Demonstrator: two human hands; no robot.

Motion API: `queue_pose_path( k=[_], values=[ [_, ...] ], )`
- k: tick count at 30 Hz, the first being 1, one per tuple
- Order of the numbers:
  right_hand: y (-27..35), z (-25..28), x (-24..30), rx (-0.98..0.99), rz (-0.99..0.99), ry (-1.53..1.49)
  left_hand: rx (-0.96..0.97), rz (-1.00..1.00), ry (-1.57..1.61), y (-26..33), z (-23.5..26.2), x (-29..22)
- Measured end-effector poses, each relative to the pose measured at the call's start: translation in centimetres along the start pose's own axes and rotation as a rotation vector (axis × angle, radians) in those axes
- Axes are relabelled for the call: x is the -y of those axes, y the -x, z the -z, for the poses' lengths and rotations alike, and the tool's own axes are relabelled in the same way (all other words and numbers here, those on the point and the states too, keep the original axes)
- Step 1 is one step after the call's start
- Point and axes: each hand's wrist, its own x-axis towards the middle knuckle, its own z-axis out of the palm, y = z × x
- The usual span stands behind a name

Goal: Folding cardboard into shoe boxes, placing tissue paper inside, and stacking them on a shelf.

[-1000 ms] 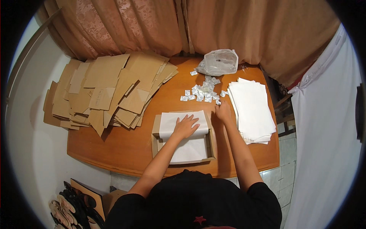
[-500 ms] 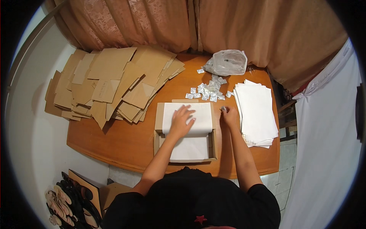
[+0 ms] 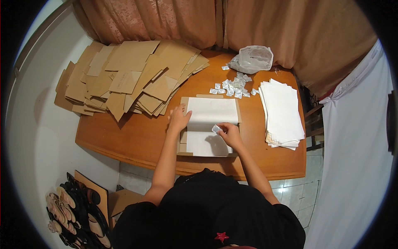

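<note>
Sachet (image 3: 216, 129), small and silvery-white, is in the right hand (image 3: 229, 133) of the person whom I watch from a distance; this grip is pinching it between thumb and fingers. I take the cardboard box (image 3: 182, 147) as the centre of my clock, with 12 o'clock pointing away from the person. The sachet is held over the box, near its middle and slightly toward 4 o'clock, above the white paper (image 3: 211, 108) that lies inside and also covers the far part. The left hand (image 3: 178, 120) touches the box edge at 10 o'clock with bent fingers; whether this grip is pressed together on the edge, I cannot tell. On the table (image 3: 120, 135), at 1 o'clock, I see a loose pile of similar sachets (image 3: 237, 86), and just behind it a translucent plastic bag (image 3: 255, 59). One stack of white sheets (image 3: 284, 114) lies near 3 o'clock. At 10 o'clock there is a large heap of flat cardboard pieces (image 3: 128, 76), and at 12 o'clock hang brown curtains (image 3: 261, 25).
</note>
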Motion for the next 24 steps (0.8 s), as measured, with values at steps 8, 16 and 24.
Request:
queue_pose_path(
  k=[8,16,24],
  values=[
    [-1.4,1.6,1.6,-0.344,0.013,0.227,0.09,0.025,-0.008,-2.3,0.3,1.0],
    [-6.7,3.6,-1.8,-0.219,-0.357,0.668,0.165,-0.001,0.088,-5.6,-0.7,2.1],
    [-9.2,3.2,-1.7,-0.215,-0.69,0.568,0.25,0.115,0.372,-5.0,-0.5,-0.1]
  ],
)
